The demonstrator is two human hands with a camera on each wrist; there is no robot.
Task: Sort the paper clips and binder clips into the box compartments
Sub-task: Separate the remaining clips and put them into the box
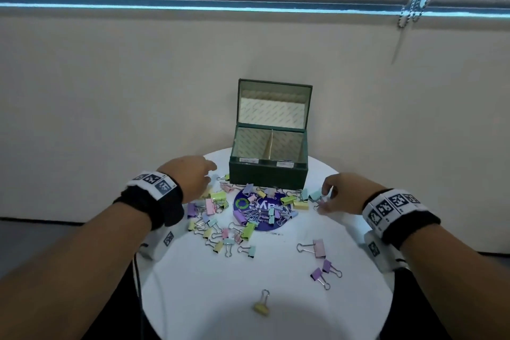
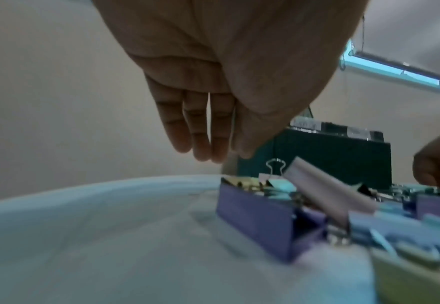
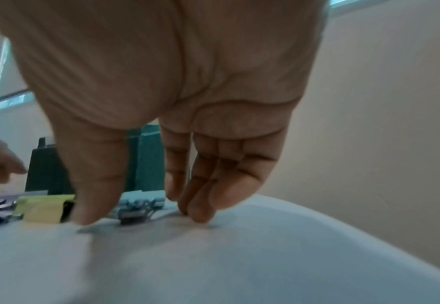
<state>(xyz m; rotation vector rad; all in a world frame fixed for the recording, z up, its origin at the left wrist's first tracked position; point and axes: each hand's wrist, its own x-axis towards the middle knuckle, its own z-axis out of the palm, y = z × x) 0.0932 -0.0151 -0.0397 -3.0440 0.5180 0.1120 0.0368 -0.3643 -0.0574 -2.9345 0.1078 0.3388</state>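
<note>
A round white table (image 1: 193, 298) fills the lower half of the head view. At centre stands a green box (image 1: 269, 175), lid up, its two compartments split by a divider. Below it lies a heap of pastel binder clips (image 1: 242, 215). The left hand (image 1: 193, 176), at centre left, hovers with straight fingers (image 2: 200, 131) held together. The right hand (image 1: 340, 193), at centre right, touches fingertips (image 3: 200, 211) and thumb to the table around a teal clip (image 3: 138, 202).

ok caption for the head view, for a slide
Both hands reach into pastel binder clips scattered before an open green two-compartment box on a round white table.
</note>
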